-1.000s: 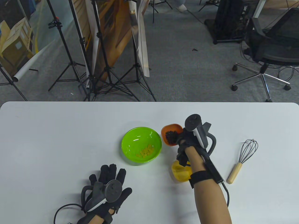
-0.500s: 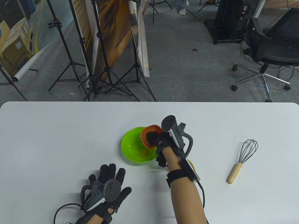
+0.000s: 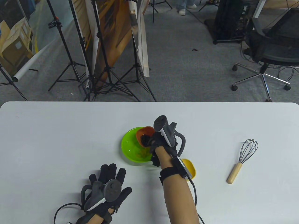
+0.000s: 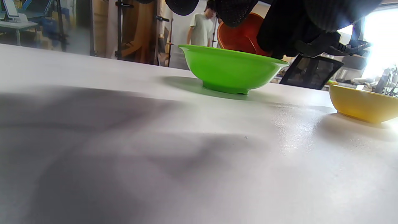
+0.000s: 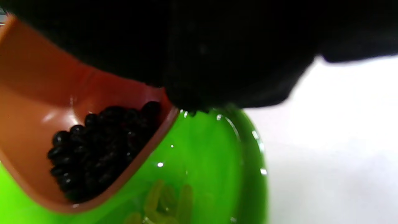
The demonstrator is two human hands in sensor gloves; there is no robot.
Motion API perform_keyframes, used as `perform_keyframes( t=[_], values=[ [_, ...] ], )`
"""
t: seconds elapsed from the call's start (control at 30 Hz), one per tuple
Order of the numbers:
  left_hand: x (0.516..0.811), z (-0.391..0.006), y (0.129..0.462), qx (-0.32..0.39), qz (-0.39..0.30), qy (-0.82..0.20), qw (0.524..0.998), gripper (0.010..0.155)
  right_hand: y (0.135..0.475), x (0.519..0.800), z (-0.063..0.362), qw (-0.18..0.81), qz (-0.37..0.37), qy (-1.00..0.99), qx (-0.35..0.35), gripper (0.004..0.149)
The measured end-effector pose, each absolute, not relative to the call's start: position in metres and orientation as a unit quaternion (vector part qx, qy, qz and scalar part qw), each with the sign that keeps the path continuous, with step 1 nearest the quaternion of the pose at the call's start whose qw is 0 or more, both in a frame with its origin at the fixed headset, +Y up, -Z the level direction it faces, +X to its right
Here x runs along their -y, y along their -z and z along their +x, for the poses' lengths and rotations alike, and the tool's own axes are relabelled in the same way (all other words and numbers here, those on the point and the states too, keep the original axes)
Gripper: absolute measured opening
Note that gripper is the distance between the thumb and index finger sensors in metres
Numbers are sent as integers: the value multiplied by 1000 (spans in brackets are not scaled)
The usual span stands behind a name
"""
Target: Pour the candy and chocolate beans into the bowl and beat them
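Note:
My right hand [image 3: 156,142] grips a small orange dish [image 3: 144,134] of dark chocolate beans [image 5: 99,149] and holds it tilted over the green bowl [image 3: 130,145]. In the right wrist view the beans are heaped at the dish's low rim, above yellow candy [image 5: 168,199] lying in the green bowl [image 5: 217,174]. The left wrist view shows the green bowl [image 4: 230,70] from the side with the orange dish [image 4: 241,35] above its far rim. My left hand [image 3: 107,182] lies flat on the table, fingers spread, holding nothing. A whisk [image 3: 243,158] with a wooden handle lies at the right.
An emptied yellow dish [image 3: 190,166] sits just right of my right forearm, also the yellow dish [image 4: 363,104] in the left wrist view. The white table [image 3: 46,140] ends at a far edge, with tripods and an office chair on the floor beyond.
My right hand carried the orange dish leftward from beside the green bowl to over it and tipped it further. The yellow dish came into view. The left hand stayed still.

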State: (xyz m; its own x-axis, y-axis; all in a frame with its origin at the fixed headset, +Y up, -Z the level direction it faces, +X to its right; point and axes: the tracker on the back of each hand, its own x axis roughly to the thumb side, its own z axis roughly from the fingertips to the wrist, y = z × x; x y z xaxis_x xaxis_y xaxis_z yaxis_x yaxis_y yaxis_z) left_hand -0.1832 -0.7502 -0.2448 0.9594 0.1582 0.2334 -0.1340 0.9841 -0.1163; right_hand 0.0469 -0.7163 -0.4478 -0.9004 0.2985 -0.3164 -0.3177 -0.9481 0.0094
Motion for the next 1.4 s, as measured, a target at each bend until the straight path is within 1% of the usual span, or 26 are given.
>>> perform_keyframes(
  t=[0.23, 0.4, 0.6, 0.8, 0.9, 1.0, 1.27, 1.4],
  values=[
    [750, -183, 245, 122, -52, -73, 988, 83, 446, 718, 45, 166, -150, -975, -18, 37],
    [751, -183, 245, 122, -53, -72, 988, 83, 444, 718, 45, 169, -146, -975, -7, 35],
    [751, -183, 245, 123, -53, -72, 988, 83, 440, 715, 46, 176, -138, -974, 22, 32],
    [751, -182, 245, 124, -55, -70, 988, 83, 434, 713, 48, 180, -133, -973, 57, 31],
    [751, -181, 245, 124, -56, -69, 988, 83, 433, 712, 51, 203, -136, -968, 61, 31],
    [751, -181, 245, 125, -55, -69, 988, 83, 432, 710, 52, 200, -131, -968, 71, 30],
    [751, -181, 245, 124, -57, -69, 988, 83, 431, 710, 55, 199, -126, -969, 75, 31],
    [752, -181, 245, 125, -57, -69, 988, 83, 430, 709, 56, 206, -124, -968, 73, 33]
  ],
)
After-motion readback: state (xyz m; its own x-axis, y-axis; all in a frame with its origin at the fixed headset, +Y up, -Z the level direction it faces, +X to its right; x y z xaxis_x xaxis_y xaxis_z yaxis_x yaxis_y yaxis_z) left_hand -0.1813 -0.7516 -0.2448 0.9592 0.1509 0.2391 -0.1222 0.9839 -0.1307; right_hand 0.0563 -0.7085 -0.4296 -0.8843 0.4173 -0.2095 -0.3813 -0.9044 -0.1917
